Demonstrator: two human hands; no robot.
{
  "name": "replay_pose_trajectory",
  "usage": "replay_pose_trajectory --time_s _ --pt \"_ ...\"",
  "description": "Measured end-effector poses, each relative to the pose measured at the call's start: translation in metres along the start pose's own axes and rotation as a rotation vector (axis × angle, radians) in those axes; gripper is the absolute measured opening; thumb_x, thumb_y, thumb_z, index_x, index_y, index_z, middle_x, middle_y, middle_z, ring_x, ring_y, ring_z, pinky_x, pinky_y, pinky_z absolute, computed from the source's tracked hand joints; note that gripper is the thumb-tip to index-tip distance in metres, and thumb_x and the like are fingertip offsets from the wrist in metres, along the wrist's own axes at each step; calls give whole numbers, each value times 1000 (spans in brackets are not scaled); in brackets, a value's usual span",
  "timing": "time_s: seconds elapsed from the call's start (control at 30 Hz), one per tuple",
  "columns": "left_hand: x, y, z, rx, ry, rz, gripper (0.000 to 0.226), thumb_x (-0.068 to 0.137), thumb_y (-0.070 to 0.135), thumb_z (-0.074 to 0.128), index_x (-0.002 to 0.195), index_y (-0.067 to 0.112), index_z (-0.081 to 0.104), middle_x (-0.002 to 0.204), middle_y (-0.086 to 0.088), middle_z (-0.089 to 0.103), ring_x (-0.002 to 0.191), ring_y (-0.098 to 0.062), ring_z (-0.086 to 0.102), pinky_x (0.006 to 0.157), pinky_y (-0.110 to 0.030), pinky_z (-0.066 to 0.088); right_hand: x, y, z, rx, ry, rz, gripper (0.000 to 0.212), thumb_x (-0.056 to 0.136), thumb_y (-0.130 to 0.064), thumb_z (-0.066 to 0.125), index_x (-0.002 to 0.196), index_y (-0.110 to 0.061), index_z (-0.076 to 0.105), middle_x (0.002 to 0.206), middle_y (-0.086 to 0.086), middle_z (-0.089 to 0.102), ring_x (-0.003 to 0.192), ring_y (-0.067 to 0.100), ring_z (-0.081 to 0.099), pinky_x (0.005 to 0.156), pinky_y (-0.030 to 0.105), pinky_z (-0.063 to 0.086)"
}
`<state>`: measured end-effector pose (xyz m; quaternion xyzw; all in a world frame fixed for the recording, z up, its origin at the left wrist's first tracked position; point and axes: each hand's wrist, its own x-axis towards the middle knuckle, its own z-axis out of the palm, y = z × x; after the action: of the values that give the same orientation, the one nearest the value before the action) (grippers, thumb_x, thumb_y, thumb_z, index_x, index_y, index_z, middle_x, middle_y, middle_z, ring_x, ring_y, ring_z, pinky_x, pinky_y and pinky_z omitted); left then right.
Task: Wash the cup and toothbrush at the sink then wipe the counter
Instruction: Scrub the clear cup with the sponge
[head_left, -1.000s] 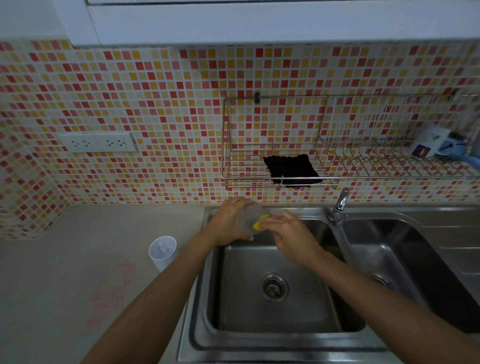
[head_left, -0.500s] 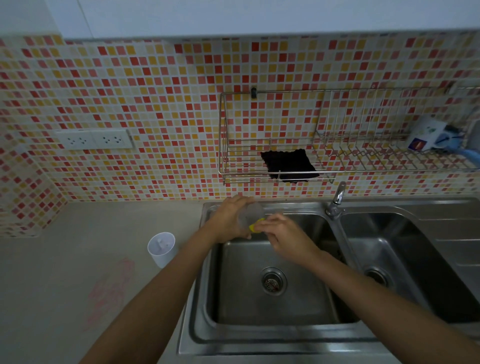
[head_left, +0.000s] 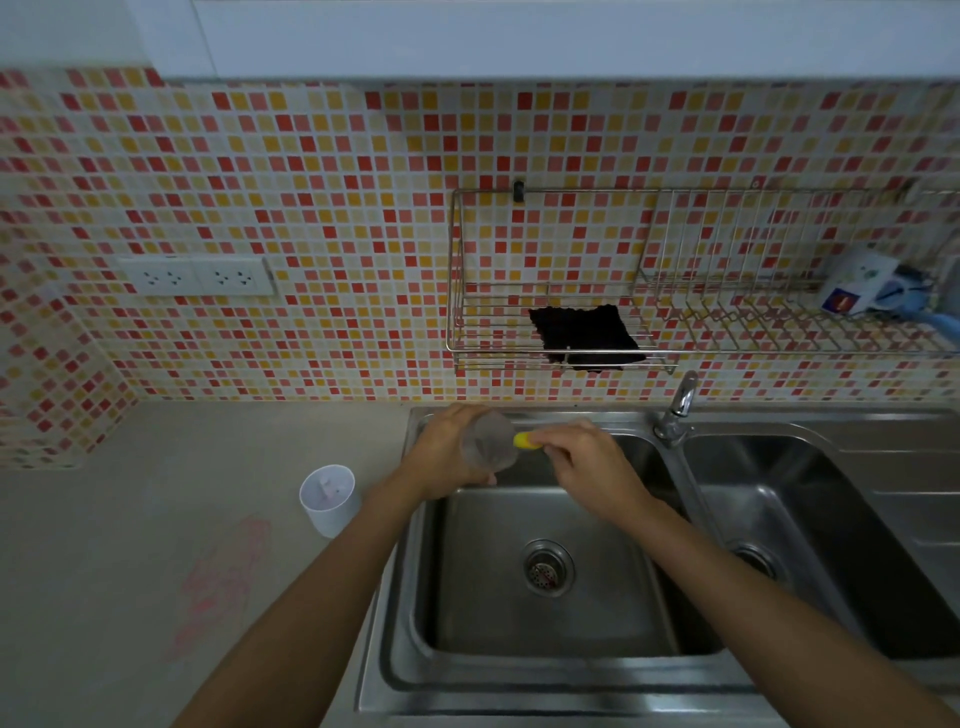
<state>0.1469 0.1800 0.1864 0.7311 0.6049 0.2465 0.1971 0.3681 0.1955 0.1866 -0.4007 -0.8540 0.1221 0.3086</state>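
The clear cup (head_left: 488, 441) lies on its side over the back edge of the left sink (head_left: 467, 613) basin, its mouth turned to the right. My left hand (head_left: 447, 454) is curled round its body. The yellow toothbrush (head_left: 527, 441) pokes toward that mouth, pinched in the fingertips of my right hand (head_left: 587, 462); how far its head reaches inside I cannot tell. I see no stream at the tap (head_left: 678, 410), which stands just to the right between the two basins.

I judge the washing is under way but not finished: both things are in my hands, neither set down. The wiping is untouched. A pink smear (head_left: 223, 582) marks the counter (head_left: 104, 519) near a white tumbler (head_left: 328, 499), and the black cloth (head_left: 584, 338) lies in the wire rack (head_left: 779, 343) on the tiled wall.

Against a second ago, little differs: same grips, the same spot over the basin, brush at the cup's mouth as before.
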Motion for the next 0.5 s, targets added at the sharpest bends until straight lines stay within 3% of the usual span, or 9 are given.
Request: replay_pose_trajectory --time_s 0.07,0.13,0.27,0.4,0.5 --pt "0 -3 -3 -25 46 -13 87 59 32 89 135 22 47 137 2 50 125 -15 45 105 -35 42 15 -4 -8 101 96 109 25 90 -10 61 114 -17 68 104 -4 70 83 -4 55 77 11 46" --pt "2 -3 -6 -45 67 -20 86 61 32 89 135 22 46 137 2 50 124 -14 45 104 -32 42 38 -9 -15 185 233 178 21 90 -15 62 110 -14 67 101 -3 69 81 -1 58 71 9 48" --pt "6 -5 -8 -77 103 -56 90 61 34 89 138 19 44 137 2 50 124 -16 46 98 -25 38 87 -20 -25 277 416 266 13 89 -17 64 101 -12 65 102 -1 62 91 7 57 76 12 44" --pt "7 -10 -6 -103 116 -92 91 59 37 89 137 21 45 137 3 51 124 -15 46 104 -32 42 134 -18 -20 251 415 296 6 88 -14 64 94 -12 64 95 3 63 86 11 58 77 21 47" --pt "7 -14 -5 -139 113 -106 91 59 35 90 137 20 45 136 3 50 123 -15 46 105 -37 44 163 -8 -8 137 305 320 3 90 -11 61 92 -12 62 98 5 61 87 14 57 75 23 45"
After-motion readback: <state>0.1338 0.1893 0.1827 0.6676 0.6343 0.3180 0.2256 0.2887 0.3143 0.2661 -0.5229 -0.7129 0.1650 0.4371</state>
